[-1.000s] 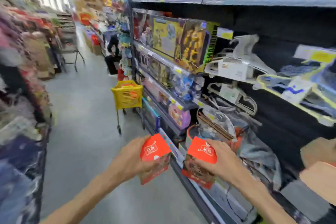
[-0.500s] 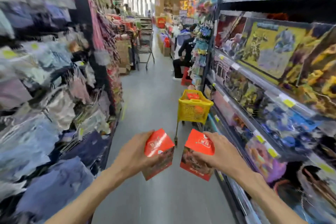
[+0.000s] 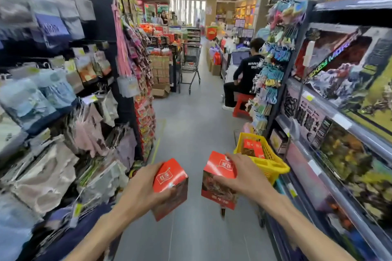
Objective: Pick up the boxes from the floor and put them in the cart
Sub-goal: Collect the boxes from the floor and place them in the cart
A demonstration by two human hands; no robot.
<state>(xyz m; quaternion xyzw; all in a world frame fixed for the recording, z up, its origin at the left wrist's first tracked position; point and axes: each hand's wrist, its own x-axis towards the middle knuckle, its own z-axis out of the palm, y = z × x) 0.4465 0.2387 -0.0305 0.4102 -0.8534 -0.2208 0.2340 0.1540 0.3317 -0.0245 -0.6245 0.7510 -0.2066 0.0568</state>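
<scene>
I carry two red boxes at chest height in a shop aisle. My left hand (image 3: 144,190) grips one red box (image 3: 171,184) from its left side. My right hand (image 3: 241,176) grips the other red box (image 3: 216,178) from its right side and top. Just beyond my right hand stands the yellow cart (image 3: 269,163), close to the right shelving. Red boxes (image 3: 252,147) lie inside it. The cart's lower frame is hidden behind my right hand and box.
Racks of hanging packaged clothes (image 3: 63,112) line the left. Shelves of toy boxes (image 3: 339,112) line the right. A person in black (image 3: 246,74) sits on a red stool (image 3: 241,104) further down the aisle. A metal trolley (image 3: 191,63) stands beyond on the grey floor (image 3: 191,133).
The view has swung left from the right shelves to look down the aisle. The yellow cart has come much closer, now just past my right hand. Both hands keep holding their boxes.
</scene>
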